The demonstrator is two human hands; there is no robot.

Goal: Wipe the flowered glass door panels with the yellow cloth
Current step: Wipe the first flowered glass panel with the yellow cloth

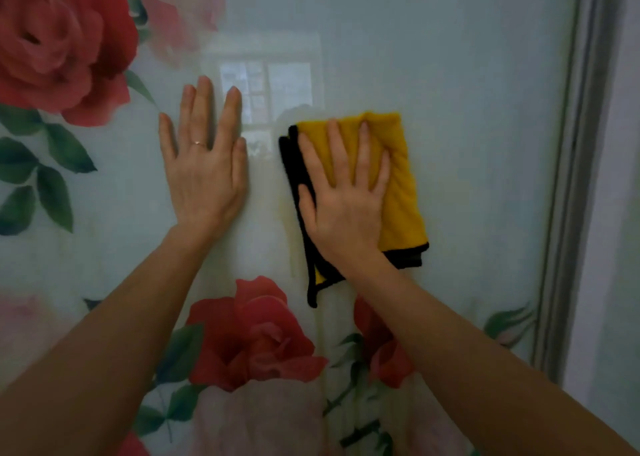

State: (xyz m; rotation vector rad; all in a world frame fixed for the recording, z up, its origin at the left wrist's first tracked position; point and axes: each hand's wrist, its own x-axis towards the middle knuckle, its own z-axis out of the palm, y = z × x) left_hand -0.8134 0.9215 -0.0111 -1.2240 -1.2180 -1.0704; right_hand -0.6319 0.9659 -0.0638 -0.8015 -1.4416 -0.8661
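A glossy glass door panel (467, 75) printed with red roses and green leaves fills the view. A folded yellow cloth (401, 185) with black edging lies flat against the glass right of centre. My right hand (343, 199) presses on it with straight, spread fingers. My left hand (204, 165), a ring on one finger, rests flat on the bare glass to the cloth's left, fingers straight and pointing up. The two hands are a short gap apart.
A grey metal door frame (581, 178) runs top to bottom along the panel's right side, with a pale wall (620, 248) beyond it. A bright window reflection (273, 88) shows on the glass between and above the hands.
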